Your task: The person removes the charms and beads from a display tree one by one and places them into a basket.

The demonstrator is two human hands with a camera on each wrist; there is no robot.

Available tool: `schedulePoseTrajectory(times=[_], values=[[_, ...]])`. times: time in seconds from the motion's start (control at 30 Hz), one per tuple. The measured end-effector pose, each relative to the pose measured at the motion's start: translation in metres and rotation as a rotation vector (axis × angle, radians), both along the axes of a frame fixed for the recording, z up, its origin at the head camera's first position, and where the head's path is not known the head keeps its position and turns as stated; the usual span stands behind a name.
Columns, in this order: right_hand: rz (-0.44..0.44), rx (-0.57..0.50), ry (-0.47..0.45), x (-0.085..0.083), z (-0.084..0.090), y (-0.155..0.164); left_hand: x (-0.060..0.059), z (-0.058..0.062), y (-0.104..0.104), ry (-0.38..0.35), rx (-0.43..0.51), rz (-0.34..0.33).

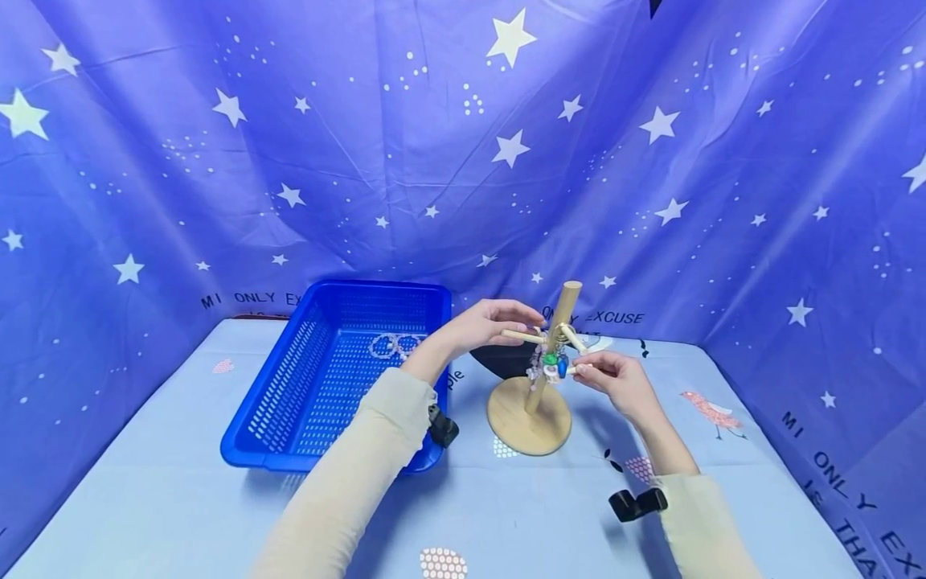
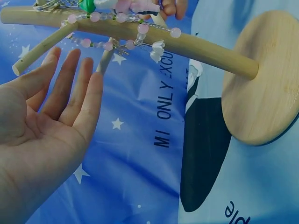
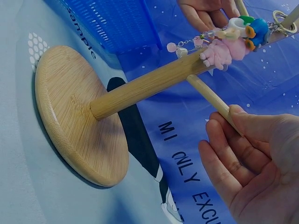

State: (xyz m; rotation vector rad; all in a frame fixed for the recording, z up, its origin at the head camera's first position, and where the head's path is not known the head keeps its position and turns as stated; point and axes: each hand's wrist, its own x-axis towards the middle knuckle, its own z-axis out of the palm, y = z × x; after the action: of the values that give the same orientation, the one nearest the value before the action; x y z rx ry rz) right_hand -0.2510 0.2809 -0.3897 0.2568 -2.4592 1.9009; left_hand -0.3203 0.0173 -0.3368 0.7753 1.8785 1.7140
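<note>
A wooden stand point(image 1: 563, 318) on a round base point(image 1: 528, 418) carries side pegs and a cluster of beaded charms point(image 1: 551, 366). My left hand point(image 1: 499, 322) reaches to the left peg point(image 1: 521, 335). In the left wrist view it point(image 2: 70, 79) is flat with straight fingers just under that peg point(image 2: 42, 49) and holds nothing. My right hand point(image 1: 604, 376) pinches the tip of the right peg point(image 1: 579, 370). The right wrist view shows its thumb point(image 3: 240, 116) on the peg's end point(image 3: 212, 98), with pink, blue and green charms point(image 3: 233, 39) hanging above.
A blue perforated basket point(image 1: 289, 386) stands left of the stand, with a pale beaded piece point(image 1: 396, 346) inside it. The light blue printed cloth point(image 1: 181, 498) covers the table, and a starry blue curtain point(image 1: 434, 161) closes off the back and sides.
</note>
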Motion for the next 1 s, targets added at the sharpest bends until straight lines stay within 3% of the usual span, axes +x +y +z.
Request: schedulePoseTrajectory(times=[0.43,0.7,1.0], values=[[0.000,0.026,-0.017,0.0007,0.0028,-0.0009,-0.0025,-0.0027,-0.0012,-0.030,-0.075,-0.108],[-0.005,0.032,-0.009,0.0006,0.0032,-0.0010,-0.0022,-0.0019,0.0013,-0.052,-0.058,-0.092],[-0.006,0.018,-0.003,0.0010,0.0028,-0.0016,0.0009,0.0011,-0.0006,-0.093,-0.060,-0.007]])
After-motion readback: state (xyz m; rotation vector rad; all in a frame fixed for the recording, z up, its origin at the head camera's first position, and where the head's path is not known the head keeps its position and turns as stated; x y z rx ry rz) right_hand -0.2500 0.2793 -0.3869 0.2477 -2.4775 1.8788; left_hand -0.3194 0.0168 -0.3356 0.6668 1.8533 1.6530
